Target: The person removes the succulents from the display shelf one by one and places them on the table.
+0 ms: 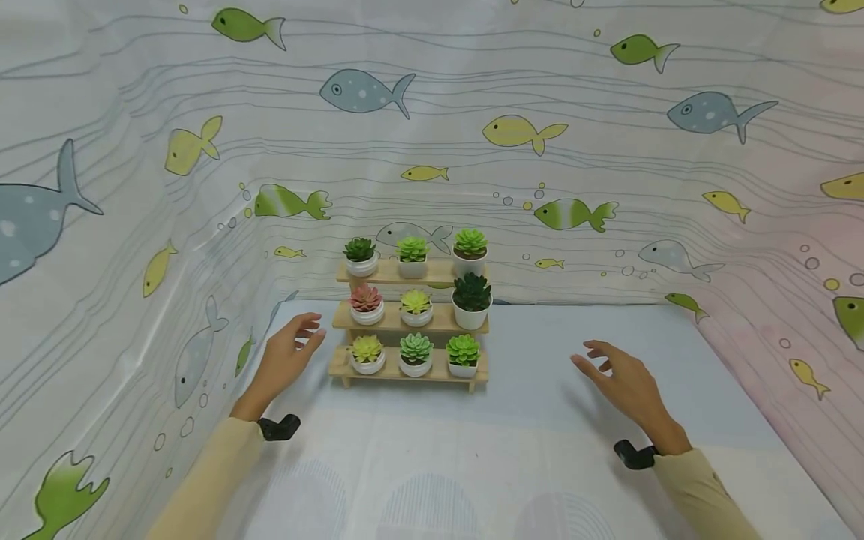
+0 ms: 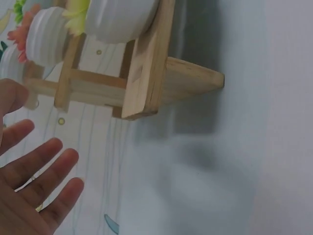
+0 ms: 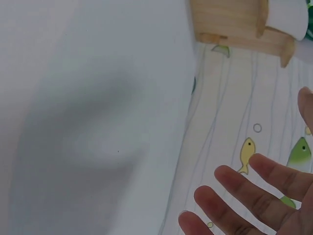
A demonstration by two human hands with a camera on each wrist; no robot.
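Note:
A three-tier wooden stand (image 1: pixel 408 373) holds several small potted succulents in white pots. On its top tier at the right is a light green succulent (image 1: pixel 470 244); a dark green succulent (image 1: pixel 472 294) sits below it. A reddish succulent (image 1: pixel 366 298) stands at the left of the middle tier. My left hand (image 1: pixel 286 360) hovers just left of the stand, fingers relaxed and holding nothing; in the left wrist view its fingers (image 2: pixel 54 169) are spread beside the stand's end. My right hand (image 1: pixel 622 379) is over the table to the right, apart from the stand, loosely bent and holding nothing.
The pale table (image 1: pixel 513 442) has faint arch patterns near its front. Fabric walls (image 1: pixel 439 45) printed with fish rise behind and on both sides; the left wall is close to my left arm. A black band with a small device (image 1: pixel 280 427) is on each wrist.

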